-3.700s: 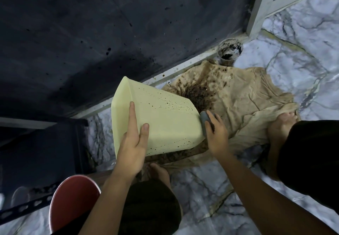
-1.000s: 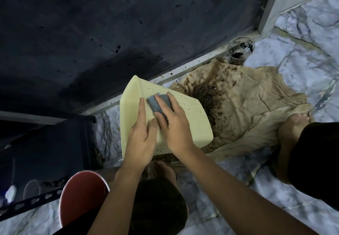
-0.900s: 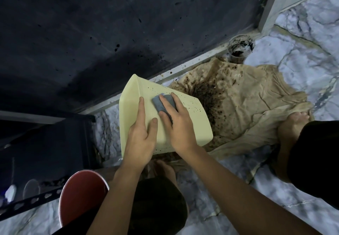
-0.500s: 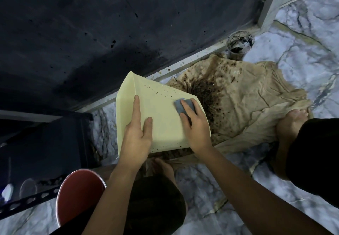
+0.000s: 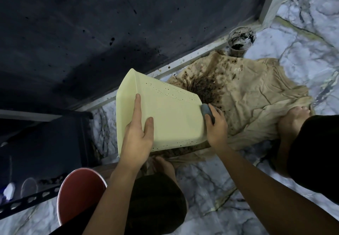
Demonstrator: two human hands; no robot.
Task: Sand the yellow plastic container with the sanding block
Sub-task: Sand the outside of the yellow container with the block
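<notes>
The pale yellow plastic container lies tilted on its side over a stained cloth, its broad flat face up and dotted with dark specks along the edges. My left hand presses flat on the face's lower left part, fingers spread. My right hand grips the grey sanding block and holds it against the container's right edge, at the narrow end.
A crumpled tan cloth with dark stains covers the marble floor under the container. A dirty cup of black liquid stands by the dark wall. My bare feet rest on the cloth. A red stool sits lower left.
My right hand has slid the sanding block from the upper middle of the container's face rightward to its right edge. My left hand has stayed pressed on the container.
</notes>
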